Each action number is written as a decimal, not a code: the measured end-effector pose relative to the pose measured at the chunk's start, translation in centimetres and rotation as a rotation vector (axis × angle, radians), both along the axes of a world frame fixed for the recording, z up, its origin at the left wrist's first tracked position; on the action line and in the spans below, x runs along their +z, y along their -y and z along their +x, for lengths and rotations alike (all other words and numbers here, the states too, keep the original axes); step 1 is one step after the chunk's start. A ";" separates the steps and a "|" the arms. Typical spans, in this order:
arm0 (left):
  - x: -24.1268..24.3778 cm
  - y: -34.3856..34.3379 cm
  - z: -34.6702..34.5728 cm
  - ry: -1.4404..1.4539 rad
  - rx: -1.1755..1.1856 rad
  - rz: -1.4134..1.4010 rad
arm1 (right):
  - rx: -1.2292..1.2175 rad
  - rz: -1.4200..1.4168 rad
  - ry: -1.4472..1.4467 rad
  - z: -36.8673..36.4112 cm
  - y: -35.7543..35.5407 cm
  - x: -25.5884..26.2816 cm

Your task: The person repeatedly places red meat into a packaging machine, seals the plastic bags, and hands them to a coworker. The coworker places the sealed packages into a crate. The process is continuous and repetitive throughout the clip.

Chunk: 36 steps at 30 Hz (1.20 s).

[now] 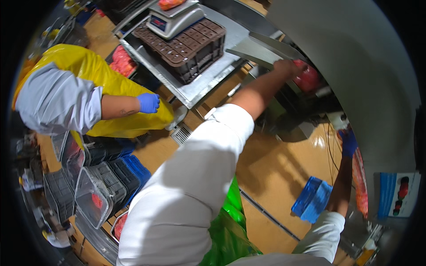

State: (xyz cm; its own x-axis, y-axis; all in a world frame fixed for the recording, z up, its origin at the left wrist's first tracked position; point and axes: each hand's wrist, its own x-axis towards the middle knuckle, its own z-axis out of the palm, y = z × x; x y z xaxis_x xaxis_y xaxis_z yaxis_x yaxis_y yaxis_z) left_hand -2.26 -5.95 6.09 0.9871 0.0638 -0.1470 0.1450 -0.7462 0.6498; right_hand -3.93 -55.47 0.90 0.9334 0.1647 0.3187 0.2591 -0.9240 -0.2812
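My left hand (289,69), seemingly bare, reaches to the upper right and touches a reddish piece packed in clear film (306,77), beside a metal chute (256,50) of a large grey machine. Blur hides whether its fingers grip the piece. At the right, my right hand (348,141), in a blue glove, is at the machine's edge, partly hidden by the grey housing (376,83). Below that hand lies a long strip of red and orange material (360,183). What the right fingers touch cannot be made out.
A scale (174,21) stands on an upturned brown crate (199,40) on a metal table (189,96). At left is a co-worker in a yellow apron (116,89). Grey crates (100,189) are stacked lower left; a blue crate (311,199) is on the floor.
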 end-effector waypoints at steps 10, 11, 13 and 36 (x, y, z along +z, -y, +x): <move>-3.1 -1.0 1.9 0.136 -0.179 0.062 | 0.020 0.031 -0.063 -2.2 -8.3 4.1; -3.3 -1.5 2.4 0.178 -0.192 0.106 | 0.024 0.100 -0.089 -2.2 -8.6 4.4; -4.4 -2.2 3.2 0.253 -0.215 0.195 | -0.006 0.118 -0.152 -2.6 -9.0 4.9; -3.4 -4.3 4.3 0.262 0.031 0.135 | -0.043 -0.044 -0.134 -2.8 -8.9 4.7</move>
